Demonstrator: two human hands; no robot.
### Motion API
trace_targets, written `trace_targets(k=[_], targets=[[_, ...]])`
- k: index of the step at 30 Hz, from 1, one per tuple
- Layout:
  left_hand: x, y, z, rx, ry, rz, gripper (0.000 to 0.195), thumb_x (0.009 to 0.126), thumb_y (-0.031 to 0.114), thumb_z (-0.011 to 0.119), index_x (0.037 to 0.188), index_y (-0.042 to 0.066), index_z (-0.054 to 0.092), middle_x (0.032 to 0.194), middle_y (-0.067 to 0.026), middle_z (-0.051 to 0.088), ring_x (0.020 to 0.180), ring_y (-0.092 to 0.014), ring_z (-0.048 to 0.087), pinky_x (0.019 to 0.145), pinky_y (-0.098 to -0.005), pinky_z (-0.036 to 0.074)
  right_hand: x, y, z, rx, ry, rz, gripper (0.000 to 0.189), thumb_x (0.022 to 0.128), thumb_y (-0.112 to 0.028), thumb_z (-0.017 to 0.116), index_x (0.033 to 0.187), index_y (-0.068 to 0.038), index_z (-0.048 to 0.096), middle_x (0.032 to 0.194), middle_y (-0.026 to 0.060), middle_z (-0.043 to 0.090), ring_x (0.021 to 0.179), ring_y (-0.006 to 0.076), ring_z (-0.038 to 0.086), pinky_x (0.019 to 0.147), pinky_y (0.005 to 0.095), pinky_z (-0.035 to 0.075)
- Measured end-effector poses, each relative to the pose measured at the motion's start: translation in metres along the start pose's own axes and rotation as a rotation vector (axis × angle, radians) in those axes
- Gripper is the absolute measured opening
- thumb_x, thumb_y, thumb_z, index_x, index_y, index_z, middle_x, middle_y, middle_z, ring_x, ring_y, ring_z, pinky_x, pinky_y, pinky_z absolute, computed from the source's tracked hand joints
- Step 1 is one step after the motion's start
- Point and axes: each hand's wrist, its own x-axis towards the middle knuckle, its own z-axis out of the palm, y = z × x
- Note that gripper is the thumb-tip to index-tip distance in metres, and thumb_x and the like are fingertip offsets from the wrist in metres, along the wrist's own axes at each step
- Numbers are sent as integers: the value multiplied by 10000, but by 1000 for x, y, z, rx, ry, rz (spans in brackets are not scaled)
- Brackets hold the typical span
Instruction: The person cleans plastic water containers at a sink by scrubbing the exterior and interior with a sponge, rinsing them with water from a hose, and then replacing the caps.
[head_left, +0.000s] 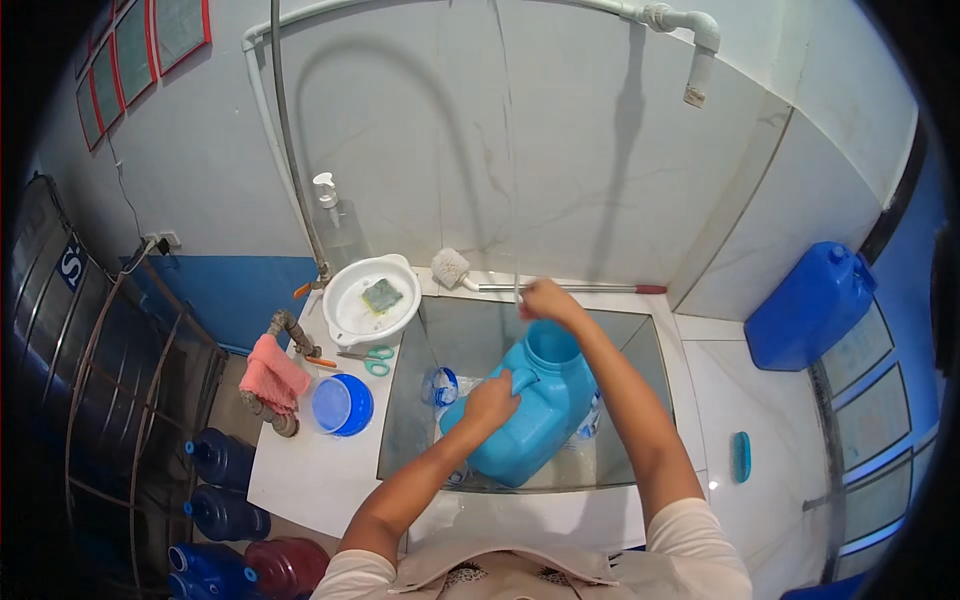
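In the head view, a light-blue plastic water jug with a wide mouth is tilted over a tiled sink basin. My left hand is closed around the jug's handle. Just above the jug's open mouth is my right hand, beside a thin clear hose or stream; its fingers are blurred, and whether they grip anything is unclear. Clear bottles with blue parts lie in the basin, partly hidden behind the jug.
Left of the basin are a white plastic basin holding a scouring sponge, scissors, a blue round container and a pink cloth on a pipe. Behind lies a long-handled brush. A dark-blue jerrycan stands right.
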Motion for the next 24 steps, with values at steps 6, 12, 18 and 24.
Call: trace_targets(k=[6,12,18,24], targets=[[-3,-46,-12,-165,199,-201,354,716,194,598,962,-50,523,889,-272,604,857,-413,590,756,-481,463,46,-43,0,469,-48,383,148,767,21,504,824,123,596,808,218,632,659,269,656,601,349,567],[9,-78,-3,-241,176,-270,378,704,193,591,990,-48,537,935,-271,602,891,-423,580,787,-472,457,46,-38,-14,382,-224,327,161,726,85,535,862,121,612,774,220,633,658,277,662,613,344,571],[39,-84,-19,-135,109,-18,444,739,319,637,1023,-8,540,944,-272,604,897,-423,582,782,-479,456,37,-56,-15,466,-253,354,168,738,81,481,809,100,632,735,217,637,605,259,653,521,328,533],[93,-62,-20,222,190,262,437,808,380,592,1010,-4,537,930,-201,595,867,-366,583,741,-459,464,36,-57,-18,413,-226,332,91,735,17,567,776,73,626,751,161,644,606,219,643,530,268,533]])
